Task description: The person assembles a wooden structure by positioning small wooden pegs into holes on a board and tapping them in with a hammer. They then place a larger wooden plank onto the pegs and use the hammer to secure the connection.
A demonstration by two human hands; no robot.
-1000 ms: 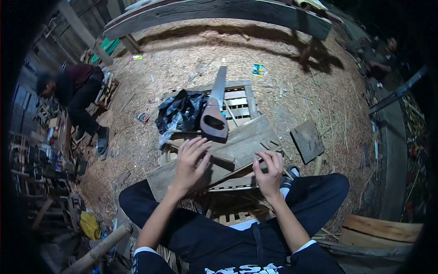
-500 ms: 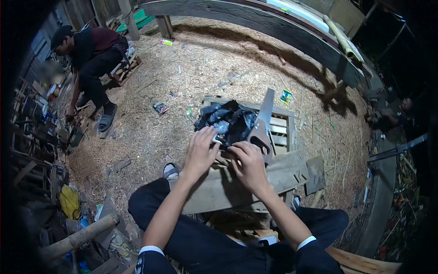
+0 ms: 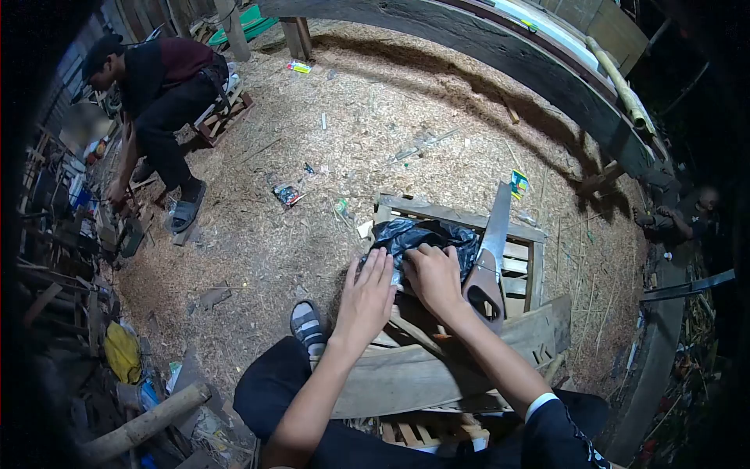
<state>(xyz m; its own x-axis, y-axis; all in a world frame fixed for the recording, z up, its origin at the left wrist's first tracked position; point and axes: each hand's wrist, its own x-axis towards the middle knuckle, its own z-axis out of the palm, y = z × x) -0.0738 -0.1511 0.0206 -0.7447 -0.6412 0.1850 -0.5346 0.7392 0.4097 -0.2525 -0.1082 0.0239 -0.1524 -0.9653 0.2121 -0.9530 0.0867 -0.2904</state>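
Observation:
A crumpled black plastic bag (image 3: 449,238) lies on a low slatted wooden pallet (image 3: 535,277) in front of me. My left hand (image 3: 367,293) is at the bag's left edge, back up, with its fingers stretched out. Against the bag's near side, my right hand (image 3: 434,283) has its fingers curled down on the plastic; the fingertips are partly hidden. To the right of the bag, a handsaw (image 3: 490,258) rests with its brown handle toward me and its blade pointing away. A wide wooden board (image 3: 406,379) lies across the pallet's near end, below my wrists.
Wood shavings (image 3: 266,187) cover the ground. A co-worker (image 3: 168,102) sits bent over at the left near piled scraps. Another person (image 3: 687,215) is at the far right. A heavy timber beam (image 3: 469,47) spans the back, and a round pole (image 3: 148,422) juts in at lower left.
The view has shifted, so the pallet, saw and bag appear lower and further right. The bag looks flatter on top. My left fingers are straighter, and the small white bit near them no longer shows.

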